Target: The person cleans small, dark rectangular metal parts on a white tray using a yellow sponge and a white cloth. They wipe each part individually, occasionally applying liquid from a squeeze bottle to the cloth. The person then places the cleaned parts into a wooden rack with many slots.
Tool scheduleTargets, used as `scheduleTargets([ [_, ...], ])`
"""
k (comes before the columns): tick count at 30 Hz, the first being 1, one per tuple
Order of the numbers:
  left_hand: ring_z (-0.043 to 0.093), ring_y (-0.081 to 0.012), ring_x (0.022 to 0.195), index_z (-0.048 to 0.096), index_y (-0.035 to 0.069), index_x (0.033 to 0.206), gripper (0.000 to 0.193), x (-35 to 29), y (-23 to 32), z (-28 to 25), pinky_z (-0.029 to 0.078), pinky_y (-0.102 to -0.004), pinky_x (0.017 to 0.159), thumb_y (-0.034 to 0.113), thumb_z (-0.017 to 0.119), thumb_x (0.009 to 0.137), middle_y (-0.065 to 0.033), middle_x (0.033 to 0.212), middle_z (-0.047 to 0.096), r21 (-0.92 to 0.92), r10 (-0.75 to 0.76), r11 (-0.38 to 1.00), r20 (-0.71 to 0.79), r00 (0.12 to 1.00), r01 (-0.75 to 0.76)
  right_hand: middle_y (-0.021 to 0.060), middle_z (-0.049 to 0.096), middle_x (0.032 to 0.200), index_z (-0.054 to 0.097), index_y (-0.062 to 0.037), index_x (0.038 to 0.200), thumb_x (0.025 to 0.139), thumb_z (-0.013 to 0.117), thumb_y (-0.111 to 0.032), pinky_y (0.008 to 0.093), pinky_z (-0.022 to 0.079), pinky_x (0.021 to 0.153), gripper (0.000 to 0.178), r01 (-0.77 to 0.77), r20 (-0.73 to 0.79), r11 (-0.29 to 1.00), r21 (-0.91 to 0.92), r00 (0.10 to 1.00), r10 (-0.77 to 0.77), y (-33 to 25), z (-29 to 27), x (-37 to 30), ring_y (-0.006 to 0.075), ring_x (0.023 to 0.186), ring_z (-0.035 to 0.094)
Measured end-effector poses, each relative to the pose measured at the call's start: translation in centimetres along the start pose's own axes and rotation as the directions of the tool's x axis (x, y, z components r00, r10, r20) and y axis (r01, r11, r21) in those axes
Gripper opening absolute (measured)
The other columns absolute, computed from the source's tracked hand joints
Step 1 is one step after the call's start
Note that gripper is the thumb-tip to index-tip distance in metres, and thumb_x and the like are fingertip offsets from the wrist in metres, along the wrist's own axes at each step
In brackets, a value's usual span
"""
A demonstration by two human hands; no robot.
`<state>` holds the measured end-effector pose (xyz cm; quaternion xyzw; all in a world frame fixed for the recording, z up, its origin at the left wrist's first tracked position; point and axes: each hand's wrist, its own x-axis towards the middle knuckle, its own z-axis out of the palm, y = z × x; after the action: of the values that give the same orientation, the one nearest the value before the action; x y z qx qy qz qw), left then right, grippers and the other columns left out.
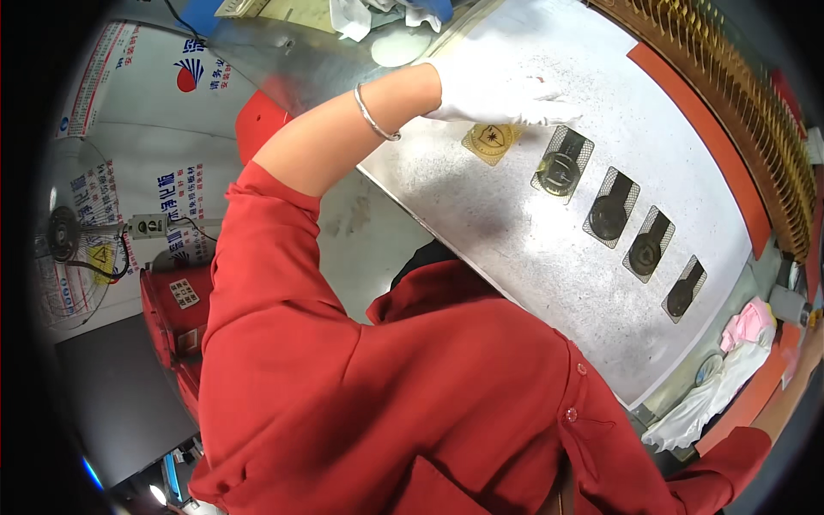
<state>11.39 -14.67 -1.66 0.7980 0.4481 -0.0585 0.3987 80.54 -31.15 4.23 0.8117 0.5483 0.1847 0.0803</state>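
Observation:
A white glove covers my left hand, which reaches across the white speckled sheet with its fingers stretched out. Just below it lies a gold patterned plate, partly hidden by the glove. From there a slanting row of flat dark metal plates with mesh-like corners and a round emblem runs toward the lower right: the nearest plate, then a second plate, a third plate and the last plate. My right hand is at the dim right rim, near a grey device; its fingers are unclear.
A brown rack of gold-coloured pins curves along the far right side, beside an orange strip. Pink cloth, crumpled white cloth and a tape-like ring lie at right. White cloths and a fan are at left.

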Motion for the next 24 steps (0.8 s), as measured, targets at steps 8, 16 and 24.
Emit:
scheduleTargets([
  [8,0.024,-0.0295,0.130,0.032,0.008,0.136,0.081,-1.7,-0.4,-2.4,0.021,-0.0360,0.106,0.067,0.038,0.080,-0.0160,0.140,0.030,-0.014,0.109,0.994,0.093,0.990,-0.108,0.0047,0.060,0.090,0.056,0.0003,0.110,0.089,0.054,-0.016,0.0233,0.044,0.071,0.027,0.057,-0.035,0.623,0.780,0.998,-0.047,-16.7,-8.6,-7.5,0.0110,0.081,0.055],
  [16,0.053,-0.0293,0.099,0.044,0.015,0.129,0.049,-0.4,-5.3,-4.4,0.041,-0.0349,0.085,0.040,0.045,0.086,-0.0153,0.115,0.055,0.409,0.244,0.862,0.184,0.952,-0.300,0.0122,0.063,0.081,0.061,-0.0046,0.095,0.075,0.067,-0.020,0.0320,0.046,0.067,0.026,0.198,0.006,0.293,0.935,0.821,-0.571,-51.4,-15.0,-14.4,0.0233,0.074,0.060],
  [24,0.056,-0.0325,0.085,0.040,0.013,0.131,0.047,-0.5,-9.0,-3.4,0.043,-0.0352,0.079,0.020,0.047,0.085,-0.0161,0.109,0.054,0.209,0.465,0.855,0.094,0.880,-0.474,0.0127,0.057,0.068,0.061,-0.0068,0.083,0.076,0.062,-0.017,0.0399,0.045,0.056,0.012,0.543,-0.305,0.351,0.763,0.780,-0.546,-58.5,-11.9,-12.4,0.0306,0.064,0.058],
])
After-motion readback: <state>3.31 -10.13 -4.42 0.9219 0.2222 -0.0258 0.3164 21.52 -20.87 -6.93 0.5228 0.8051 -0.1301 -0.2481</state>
